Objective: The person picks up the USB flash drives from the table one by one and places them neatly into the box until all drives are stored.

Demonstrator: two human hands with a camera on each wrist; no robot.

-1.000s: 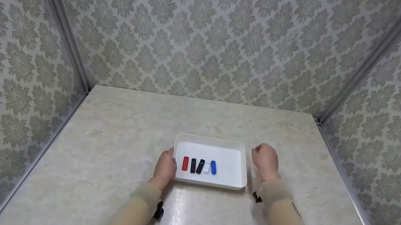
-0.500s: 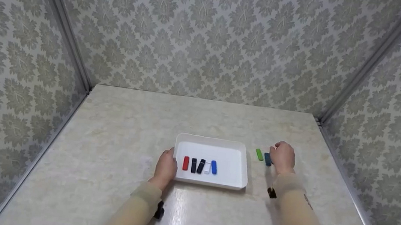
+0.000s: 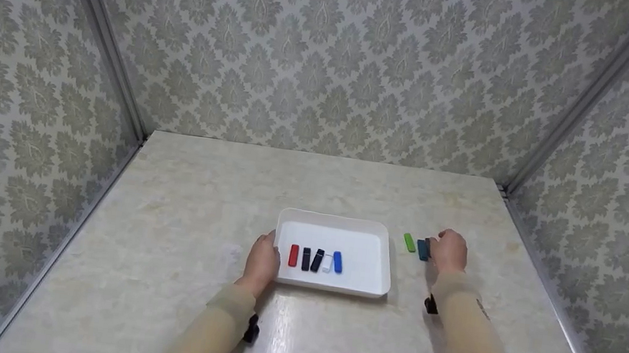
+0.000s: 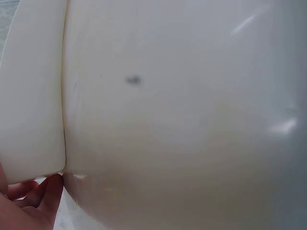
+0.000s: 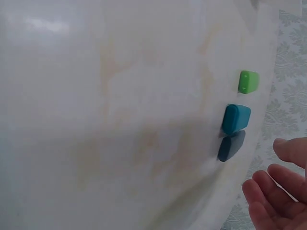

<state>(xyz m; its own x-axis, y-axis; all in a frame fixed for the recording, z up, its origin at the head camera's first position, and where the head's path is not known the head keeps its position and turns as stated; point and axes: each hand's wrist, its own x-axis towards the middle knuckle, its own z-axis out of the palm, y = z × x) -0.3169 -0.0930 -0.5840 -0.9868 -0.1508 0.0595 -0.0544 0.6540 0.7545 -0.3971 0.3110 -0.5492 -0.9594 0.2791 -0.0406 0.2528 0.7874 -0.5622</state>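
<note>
A white tray [image 3: 354, 240] lies on the table, with a row of small capped sticks that look like USB flash drives: red [image 3: 293, 255], two black [image 3: 306, 259], white [image 3: 328, 263] and blue [image 3: 338, 262]. My left hand [image 3: 262, 259] grips the tray's left side; in the left wrist view its curled fingers [image 4: 50, 196] touch the end wall. Right of the tray lie a green flash drive [image 3: 410, 242], a teal one [image 3: 422, 250] and a dark grey-blue one [image 5: 231, 146]. My right hand [image 3: 450, 251] is beside the dark one, thumb and fingers apart, holding nothing.
The marbled table [image 3: 201, 187] is enclosed by patterned walls [image 3: 328, 59] at the back and both sides. Black straps [image 3: 251, 329] show at both wrists. Light glares off the table in front of the tray.
My right hand has moved right, away from the tray's edge, uncovering the green and teal flash drives, then the dark one. The left hand stays at the tray.
</note>
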